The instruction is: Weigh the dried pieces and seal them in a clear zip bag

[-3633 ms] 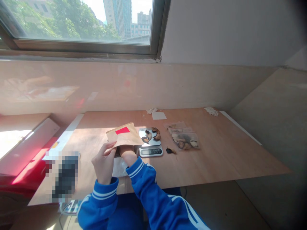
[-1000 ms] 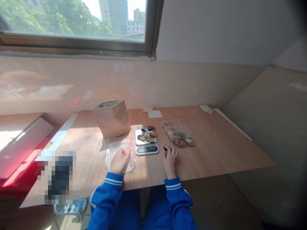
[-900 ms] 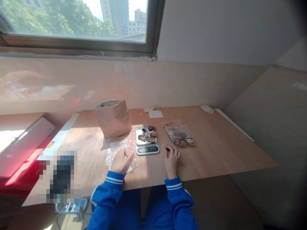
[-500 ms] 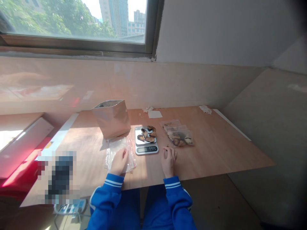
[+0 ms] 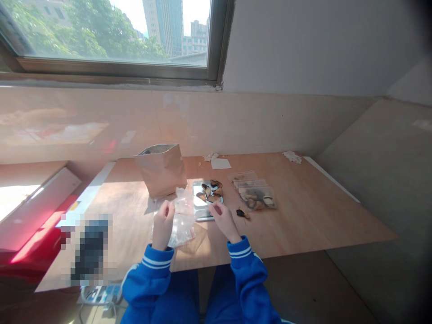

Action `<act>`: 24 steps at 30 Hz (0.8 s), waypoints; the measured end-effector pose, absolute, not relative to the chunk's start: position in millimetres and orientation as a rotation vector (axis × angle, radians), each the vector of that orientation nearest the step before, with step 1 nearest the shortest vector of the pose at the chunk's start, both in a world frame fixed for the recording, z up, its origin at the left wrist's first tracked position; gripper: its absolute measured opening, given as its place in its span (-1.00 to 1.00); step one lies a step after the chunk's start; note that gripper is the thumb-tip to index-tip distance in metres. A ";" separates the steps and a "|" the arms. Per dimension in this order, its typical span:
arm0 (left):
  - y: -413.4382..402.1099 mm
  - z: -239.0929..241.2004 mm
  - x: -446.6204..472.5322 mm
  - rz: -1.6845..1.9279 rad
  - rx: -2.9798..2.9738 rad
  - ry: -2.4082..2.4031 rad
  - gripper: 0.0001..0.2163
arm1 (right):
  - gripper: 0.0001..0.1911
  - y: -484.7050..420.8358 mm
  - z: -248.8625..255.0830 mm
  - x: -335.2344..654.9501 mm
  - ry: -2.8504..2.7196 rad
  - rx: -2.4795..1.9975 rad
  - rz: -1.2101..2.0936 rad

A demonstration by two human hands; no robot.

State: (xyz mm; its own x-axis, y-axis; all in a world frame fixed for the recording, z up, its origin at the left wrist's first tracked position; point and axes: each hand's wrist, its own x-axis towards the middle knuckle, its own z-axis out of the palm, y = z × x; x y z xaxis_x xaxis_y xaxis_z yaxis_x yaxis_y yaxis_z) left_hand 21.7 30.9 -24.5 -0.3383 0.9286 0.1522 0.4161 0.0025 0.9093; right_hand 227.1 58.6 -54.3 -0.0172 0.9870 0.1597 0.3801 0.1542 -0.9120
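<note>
My left hand [image 5: 163, 221] pinches a clear zip bag [image 5: 184, 201] by its edge and holds it lifted a little off the table. It hangs over a stack of more clear bags [image 5: 180, 231]. Just in front of a small digital scale [image 5: 201, 212], my right hand [image 5: 222, 218] hovers with loose fingers and holds nothing; it is a short way right of the lifted bag. Several dark dried pieces [image 5: 211, 191] lie on the scale's plate. One loose dark piece [image 5: 241, 213] lies on the table beside my right hand.
A brown paper bag [image 5: 162, 170] stands open behind the clear bags. Filled zip bags [image 5: 255, 194] lie right of the scale. Paper scraps [image 5: 221, 163] and a crumpled tissue [image 5: 292, 156] sit near the back wall. A blurred dark object [image 5: 89, 249] lies at the wooden table's [image 5: 303, 211] left front.
My left hand has lifted one clear bag off the stack. My right hand has left the loose dark piece and moved left, in front of the scale.
</note>
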 end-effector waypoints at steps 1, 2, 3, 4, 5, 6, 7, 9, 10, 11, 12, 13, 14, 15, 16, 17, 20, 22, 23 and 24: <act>34.9 -22.5 20.2 1.335 1.369 1.772 -0.68 | -0.67 63.4 -52.9 232.3 -1.574 -1.353 0.832; 39.4 -20.8 19.9 1.361 1.352 1.763 -0.68 | -0.68 68.2 -51.9 236.3 -1.581 -1.370 0.757; 44.3 -19.2 20.5 1.388 1.337 1.752 -0.67 | -0.70 73.1 -52.0 239.3 -1.564 -1.414 0.651; 49.2 -17.7 21.9 1.415 1.324 1.743 -0.66 | -0.72 77.9 -53.3 241.2 -1.530 -1.475 0.538; 53.8 -16.4 23.8 1.439 1.311 1.740 -0.66 | -0.75 82.5 -55.9 242.3 -1.490 -1.542 0.438; 57.8 -15.2 25.9 1.457 1.301 1.742 -0.65 | -0.78 86.6 -59.9 242.5 -1.457 -1.606 0.363; 61.1 -14.1 28.2 1.468 1.291 1.750 -0.65 | -0.80 90.2 -64.9 241.9 -1.438 -1.666 0.313; 64.9 -12.9 32.7 1.469 1.280 1.777 -0.64 | -0.84 95.3 -76.1 239.0 -1.433 -1.767 0.255; 65.7 -12.9 34.7 1.465 1.281 1.791 -0.64 | -0.86 96.8 -81.5 237.2 -1.435 -1.807 0.235; 65.9 -13.3 36.4 1.458 1.281 1.806 -0.64 | -0.88 97.6 -86.4 235.5 -1.434 -1.835 0.219; 65.8 -14.3 37.7 1.448 1.281 1.818 -0.64 | -0.90 97.6 -90.3 234.3 -1.431 -1.852 0.212; 65.4 -15.8 38.6 1.432 1.278 1.826 -0.64 | -0.91 97.0 -93.1 233.6 -1.424 -1.859 0.213; 65.0 -17.7 39.1 1.409 1.272 1.830 -0.64 | -0.92 95.8 -94.4 233.6 -1.412 -1.859 0.225; 64.5 -19.7 39.2 1.382 1.267 1.827 -0.64 | -0.92 93.9 -94.0 234.2 -1.396 -1.852 0.244; 64.1 -21.9 39.1 1.356 1.263 1.822 -0.64 | -0.91 91.4 -91.6 235.1 -1.377 -1.838 0.268; 63.7 -24.1 38.9 1.333 1.266 1.816 -0.65 | -0.90 88.4 -87.1 235.9 -1.355 -1.820 0.297; 63.0 -29.7 38.9 1.305 1.302 1.797 -0.65 | -0.87 77.2 -60.8 234.7 -1.316 -1.731 0.417; 62.8 -32.3 40.4 1.300 1.330 1.786 -0.65 | -0.86 70.4 -37.2 228.5 -1.331 -1.628 0.465; 62.7 -33.3 41.6 1.299 1.345 1.780 -0.65 | -0.86 67.9 -25.8 223.8 -1.355 -1.566 0.458; 62.6 -34.0 43.0 1.297 1.363 1.778 -0.65 | -0.86 66.2 -15.8 218.2 -1.385 -1.514 0.450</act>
State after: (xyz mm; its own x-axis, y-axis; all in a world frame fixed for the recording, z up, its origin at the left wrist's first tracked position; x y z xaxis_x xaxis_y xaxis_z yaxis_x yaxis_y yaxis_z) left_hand 43.0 62.6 -34.0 -0.3375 0.9326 0.1278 0.4063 0.0219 0.9135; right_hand 218.2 66.2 -15.8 0.2768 0.9002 0.3362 0.5305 0.1485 -0.8346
